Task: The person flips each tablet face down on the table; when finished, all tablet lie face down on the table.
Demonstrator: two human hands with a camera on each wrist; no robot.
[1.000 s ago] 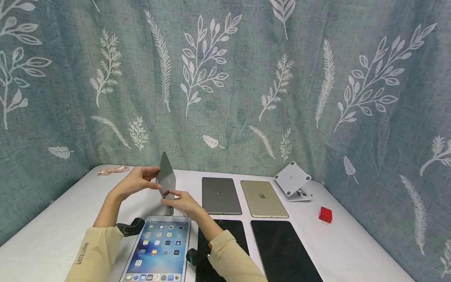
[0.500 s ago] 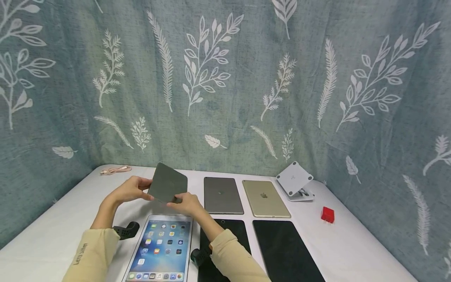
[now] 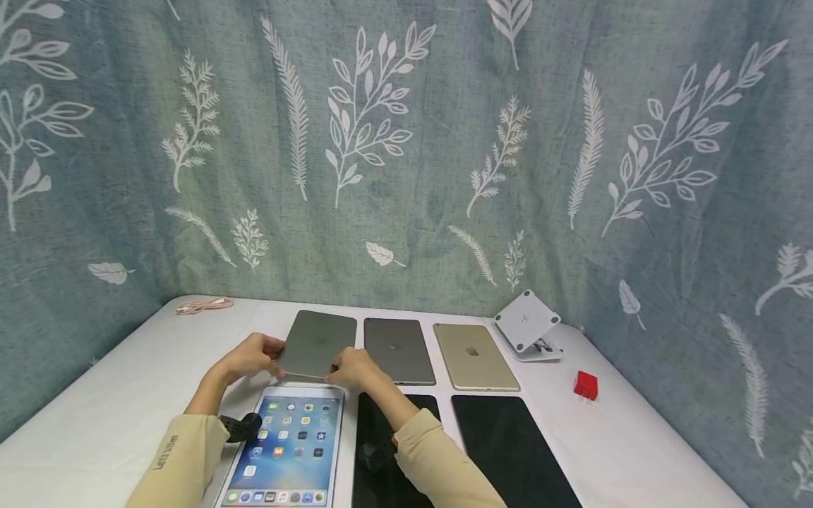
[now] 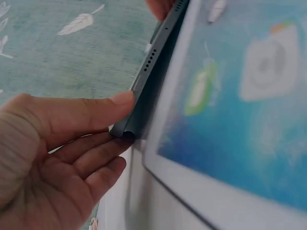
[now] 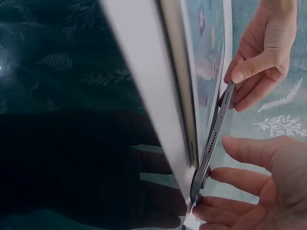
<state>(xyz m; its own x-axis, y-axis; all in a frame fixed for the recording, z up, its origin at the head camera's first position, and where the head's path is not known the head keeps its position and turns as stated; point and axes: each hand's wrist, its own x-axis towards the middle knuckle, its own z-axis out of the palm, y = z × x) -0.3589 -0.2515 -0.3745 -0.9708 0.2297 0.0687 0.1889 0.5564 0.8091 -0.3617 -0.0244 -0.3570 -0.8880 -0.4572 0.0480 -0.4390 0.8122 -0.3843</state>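
Well, a blue-green curtain (image 3: 406, 127) printed with pale leaves and sprigs walls in the back and both sides, a little creased near the corners. The white surface (image 3: 641, 444) runs up to it, its near side cut off. Of the two black tablets (image 3: 514, 451) in front, both lose their lower ends, and a forearm hides part of the left-hand one. Beside them, the lit tablet (image 3: 288, 458) shows rows of icons, its bottom edge clipped too. Just beyond it is the grey-green tablet (image 3: 320, 342), leftmost in the back row, next to a dark grey tablet (image 3: 399, 353) and a gold tablet (image 3: 476, 358); whether its near edge touches down I can't tell. A silver stand (image 3: 528, 321) sits at the back right. The left hand (image 3: 250, 356) pinches the grey-green one's near left corner; the right hand (image 3: 356, 370) touches the other corner, fingers loosely extended, thumb clear. Smallest come a coiled pinkish cable (image 3: 205, 305) and a red charger (image 3: 586, 385).
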